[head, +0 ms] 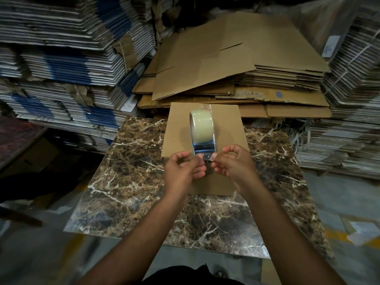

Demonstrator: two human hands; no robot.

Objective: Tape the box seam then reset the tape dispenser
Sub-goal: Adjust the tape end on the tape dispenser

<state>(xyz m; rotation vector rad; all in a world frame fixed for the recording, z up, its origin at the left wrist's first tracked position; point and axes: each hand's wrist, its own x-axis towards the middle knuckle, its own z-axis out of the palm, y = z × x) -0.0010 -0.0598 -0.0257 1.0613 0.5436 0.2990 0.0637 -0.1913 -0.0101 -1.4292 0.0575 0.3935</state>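
The tape dispenser stands on top of the closed cardboard box, just beyond the fingertips of both hands. The box rests on a table with a dark marble pattern.

The left hand and the right hand meet at the near end of the dispenser. Each one seems to pinch, between thumb and forefinger, the free end of the clear tape at the cutter; the fingers are curled narrow, not spread. Whether the tape already sticks to the box I cannot tell.

I judge the dispenser to be light and stiff: a blue metal frame with a full roll on the far side of the hands. It can tip or slide easily on the smooth cardboard, so it is better to take it by the frame, below the roll. The tape end is thin, soft and sticky, and it folds onto itself quickly; the toothed blade near the fingertips may scratch.

The table looks glossy and hard. Around it, high stacks of flattened cartons fill the room, with brown cardboard sheets lying beyond the box.
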